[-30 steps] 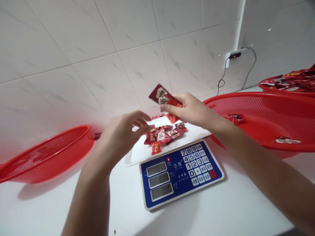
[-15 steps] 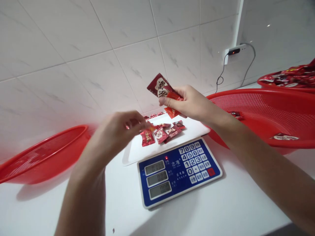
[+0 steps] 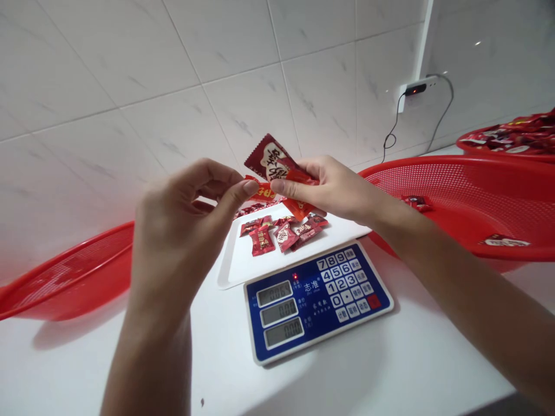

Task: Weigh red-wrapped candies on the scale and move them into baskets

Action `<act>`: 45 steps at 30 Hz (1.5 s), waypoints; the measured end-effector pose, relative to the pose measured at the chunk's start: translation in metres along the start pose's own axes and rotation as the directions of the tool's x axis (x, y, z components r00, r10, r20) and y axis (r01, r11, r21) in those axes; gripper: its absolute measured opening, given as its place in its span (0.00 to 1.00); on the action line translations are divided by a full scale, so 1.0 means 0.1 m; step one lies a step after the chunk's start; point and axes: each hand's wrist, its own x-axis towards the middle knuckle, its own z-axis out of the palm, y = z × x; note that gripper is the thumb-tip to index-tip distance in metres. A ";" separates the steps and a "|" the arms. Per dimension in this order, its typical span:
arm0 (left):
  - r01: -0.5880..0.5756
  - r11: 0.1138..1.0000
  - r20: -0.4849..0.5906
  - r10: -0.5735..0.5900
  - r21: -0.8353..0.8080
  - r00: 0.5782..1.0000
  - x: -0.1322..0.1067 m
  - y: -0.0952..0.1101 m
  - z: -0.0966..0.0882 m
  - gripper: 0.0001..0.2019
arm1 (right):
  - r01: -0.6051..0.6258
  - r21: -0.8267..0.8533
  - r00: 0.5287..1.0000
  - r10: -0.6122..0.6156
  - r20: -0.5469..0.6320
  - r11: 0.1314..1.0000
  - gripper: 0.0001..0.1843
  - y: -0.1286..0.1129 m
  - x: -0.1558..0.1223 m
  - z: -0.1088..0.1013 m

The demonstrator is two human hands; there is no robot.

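My right hand [image 3: 333, 190] is shut on a large red wrapped candy [image 3: 271, 159] with white lettering, and a second red piece [image 3: 301, 207] shows under its fingers. My left hand [image 3: 182, 231] is raised just left of it, with a small red candy [image 3: 263, 191] with yellow print at the thumb tip. Below both hands, several red candies [image 3: 277, 234] lie on a white tray [image 3: 229, 266]. The tray rests on a blue and white digital scale [image 3: 316, 300].
A red mesh basket [image 3: 459, 196] at right holds a few candies, and another [image 3: 73, 271] stands tilted at left, partly behind my left hand. A red basket [image 3: 498, 141] heaped with candies sits at far right. A cable runs from a wall socket [image 3: 416, 89] above the white counter.
My left hand has risen off the tray and moved left, carrying a small candy. The tray holds fewer candies at its front, and the scale's top reading has changed.
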 end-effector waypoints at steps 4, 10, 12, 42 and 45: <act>-0.003 1.000 -0.003 0.003 0.018 1.000 -0.01 0.01 0.01 0.06 | 0.013 -0.016 1.000 -0.013 0.012 1.000 0.18 -0.01 0.00 0.00; -0.020 0.999 0.005 0.020 -0.050 1.000 -0.02 0.04 0.04 0.06 | 0.082 -0.096 0.996 -0.078 0.046 0.992 0.20 -0.03 -0.02 0.00; -0.007 0.998 0.010 0.007 -0.068 1.000 -0.01 0.03 0.05 0.06 | 0.092 -0.158 0.996 -0.093 -0.001 0.983 0.20 -0.05 -0.02 -0.03; -0.101 0.967 0.724 -0.104 0.234 0.682 0.00 -0.54 1.17 0.30 | -0.548 -0.739 0.827 0.126 -0.547 0.392 0.17 -0.52 -0.52 -1.18; -0.079 0.965 0.686 -0.119 0.250 0.717 -0.04 -0.52 1.12 0.27 | -0.557 -0.738 0.826 0.157 -0.542 0.381 0.17 -0.53 -0.50 -1.15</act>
